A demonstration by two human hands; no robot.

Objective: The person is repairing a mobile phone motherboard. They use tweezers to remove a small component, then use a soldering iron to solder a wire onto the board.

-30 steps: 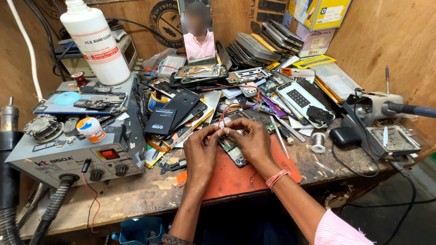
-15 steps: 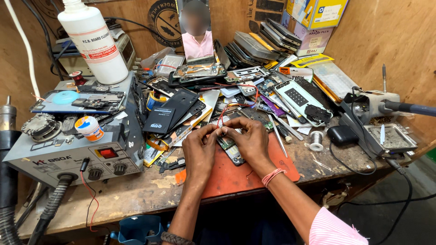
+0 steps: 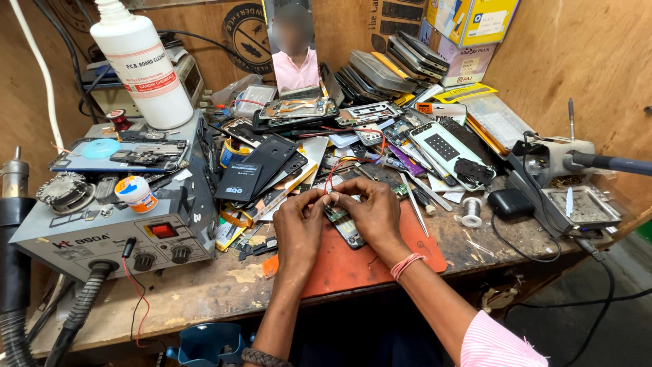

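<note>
both hands are close together over the orange mat [image 3: 380, 261], near the front edge of the bench [image 3: 204, 292]. the left hand [image 3: 299, 228] and the right hand [image 3: 370, 214] pinch something tiny between their fingertips, right above a small phone circuit board [image 3: 343, 225] that lies on the mat. i cannot tell just what the tiny thing is; a thin red wire [image 3: 331, 173] runs up from the spot. the fingers are nearly closed, a narrow pinch, likely because the part is so small. the board lies flat on the soft mat, so it will not slide.

a grey hot air station [image 3: 115, 234] sits at the left end of the bench, with a white bottle [image 3: 142, 64] on top. a spool of solder [image 3: 471, 212] stands near the right hand, close enough to grab.
</note>
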